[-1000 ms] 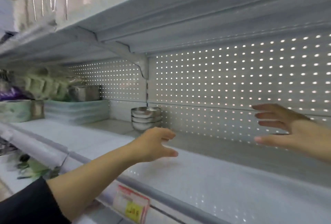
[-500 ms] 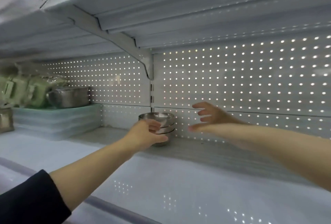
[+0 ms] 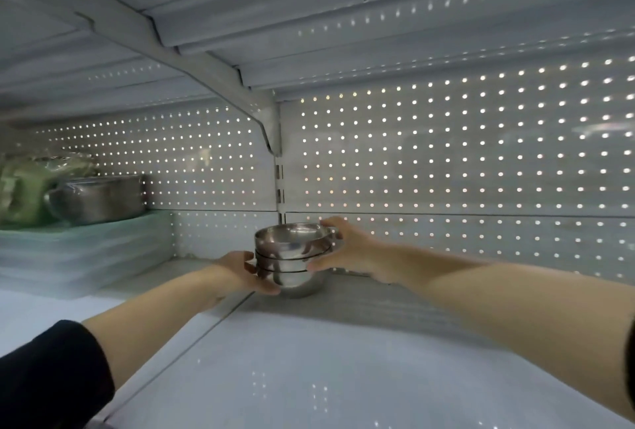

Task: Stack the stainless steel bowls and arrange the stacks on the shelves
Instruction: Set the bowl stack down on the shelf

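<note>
Head view, both hands gripping bowl stack

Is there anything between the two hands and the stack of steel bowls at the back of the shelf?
Nothing visible. The left hand and the right hand already hold the stack of bowls from both sides, on the shelf.
</note>
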The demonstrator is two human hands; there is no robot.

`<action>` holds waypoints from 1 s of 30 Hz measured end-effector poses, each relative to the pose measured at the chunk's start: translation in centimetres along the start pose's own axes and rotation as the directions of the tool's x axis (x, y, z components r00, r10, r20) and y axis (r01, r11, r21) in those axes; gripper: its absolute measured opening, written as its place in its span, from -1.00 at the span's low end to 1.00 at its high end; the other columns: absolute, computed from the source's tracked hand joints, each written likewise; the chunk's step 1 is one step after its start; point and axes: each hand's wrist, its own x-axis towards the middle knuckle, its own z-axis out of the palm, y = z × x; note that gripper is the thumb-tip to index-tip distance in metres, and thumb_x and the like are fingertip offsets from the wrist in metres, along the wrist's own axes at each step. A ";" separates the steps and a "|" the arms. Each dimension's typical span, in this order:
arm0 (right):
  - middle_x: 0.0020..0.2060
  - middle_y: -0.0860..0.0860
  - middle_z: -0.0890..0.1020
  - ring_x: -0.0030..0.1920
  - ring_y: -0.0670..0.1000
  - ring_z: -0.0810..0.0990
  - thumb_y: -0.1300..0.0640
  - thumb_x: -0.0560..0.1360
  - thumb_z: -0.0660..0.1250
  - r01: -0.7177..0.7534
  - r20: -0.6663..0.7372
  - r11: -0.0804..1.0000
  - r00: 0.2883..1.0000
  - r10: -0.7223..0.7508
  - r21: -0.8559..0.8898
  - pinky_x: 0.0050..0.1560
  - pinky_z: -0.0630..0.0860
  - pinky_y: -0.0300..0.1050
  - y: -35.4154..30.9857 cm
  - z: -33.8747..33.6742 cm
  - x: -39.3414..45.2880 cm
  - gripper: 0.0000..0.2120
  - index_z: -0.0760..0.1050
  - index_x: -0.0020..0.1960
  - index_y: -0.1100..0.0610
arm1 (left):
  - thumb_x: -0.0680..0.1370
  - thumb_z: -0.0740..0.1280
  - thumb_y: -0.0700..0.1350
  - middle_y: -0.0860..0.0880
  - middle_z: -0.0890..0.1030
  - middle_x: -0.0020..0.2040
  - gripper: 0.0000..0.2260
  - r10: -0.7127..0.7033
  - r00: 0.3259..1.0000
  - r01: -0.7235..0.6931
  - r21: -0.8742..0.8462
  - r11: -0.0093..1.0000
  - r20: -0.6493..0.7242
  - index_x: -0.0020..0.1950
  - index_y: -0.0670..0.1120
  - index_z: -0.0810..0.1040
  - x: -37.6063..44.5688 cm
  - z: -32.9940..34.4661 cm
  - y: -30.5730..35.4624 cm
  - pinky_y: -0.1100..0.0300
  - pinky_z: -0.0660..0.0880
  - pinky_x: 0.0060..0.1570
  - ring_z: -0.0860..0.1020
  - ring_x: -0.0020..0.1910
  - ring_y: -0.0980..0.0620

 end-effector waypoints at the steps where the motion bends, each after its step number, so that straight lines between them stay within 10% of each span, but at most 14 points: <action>1: 0.01 -0.11 0.49 0.09 -0.03 0.51 0.14 0.28 0.57 0.005 0.018 1.000 1.000 -0.005 0.022 0.13 0.48 -0.13 0.2 0.3 0.3 -0.24 0.29 0.38 -0.04 | 0.14 0.60 -0.19 -0.18 0.64 0.04 -0.37 0.030 0.999 -0.030 0.014 0.999 0.013 0.18 -0.24 0.53 0.1 0.2 -0.1 0.10 0.43 0.20 0.57 0.10 -0.13; 6: -0.12 -0.16 0.53 -0.14 -0.23 0.50 0.25 0.26 0.57 0.027 -0.027 0.994 0.999 -0.024 0.108 -0.02 0.52 -0.24 0.7 1.0 0.3 -0.30 0.38 0.31 -0.01 | 0.21 0.60 -0.22 0.12 0.58 -0.41 -0.75 0.104 0.988 -0.102 0.018 0.995 -0.115 -0.25 -0.06 0.57 0.2 1.5 -0.2 0.35 0.39 -0.32 0.54 -0.32 0.12; 14: 0.02 -0.01 0.59 0.10 0.05 0.59 0.31 0.27 0.55 0.005 -0.131 0.989 0.991 0.015 0.150 0.14 0.55 0.09 1.7 -5.9 -6.2 -0.32 0.36 0.31 0.07 | 0.52 0.10 -0.33 -0.01 0.37 -0.63 -0.77 0.149 0.989 -0.145 -0.168 0.975 0.015 -0.32 -0.12 0.33 -1.0 7.4 6.6 0.15 0.29 -0.30 0.32 -0.50 0.05; 18: -0.10 -0.12 0.56 -0.12 -0.12 0.58 0.33 0.30 0.53 -0.001 -0.222 0.992 0.975 0.029 0.125 -0.12 0.59 -0.21 2.7 -13.0 -12.3 -0.37 0.36 0.27 0.05 | 0.17 0.61 -0.18 0.18 0.53 -0.48 -0.67 0.329 0.943 -0.329 -0.014 0.944 0.045 -0.25 0.02 0.51 -1.5 13.0 11.2 0.26 0.45 -0.20 0.47 -0.39 0.17; 22: 0.01 -0.01 0.60 0.09 0.07 0.60 0.33 0.28 0.54 -0.059 -0.333 0.996 0.940 0.078 0.067 0.12 0.55 0.14 5.1 -20.6 -18.9 -0.36 0.37 0.26 0.04 | 0.26 0.57 -0.25 0.18 0.48 -0.55 -0.75 0.459 0.880 -0.457 -0.048 0.888 0.118 -0.32 -0.02 0.53 -3.9 20.8 17.6 0.33 0.35 -0.33 0.43 -0.46 0.19; 30: -0.06 -0.12 0.54 -0.01 -0.02 0.58 0.30 0.26 0.55 -0.179 -0.449 0.984 0.878 0.167 0.016 0.10 0.57 0.10 12.1 -36.1 -31.2 -0.40 0.36 0.16 -0.03 | 0.28 0.57 -0.13 0.26 0.57 -0.46 -0.83 0.572 0.777 -0.565 -0.111 0.818 0.263 -0.26 0.04 0.62 -6.9 38.4 29.3 0.53 0.36 -0.41 0.48 -0.44 0.40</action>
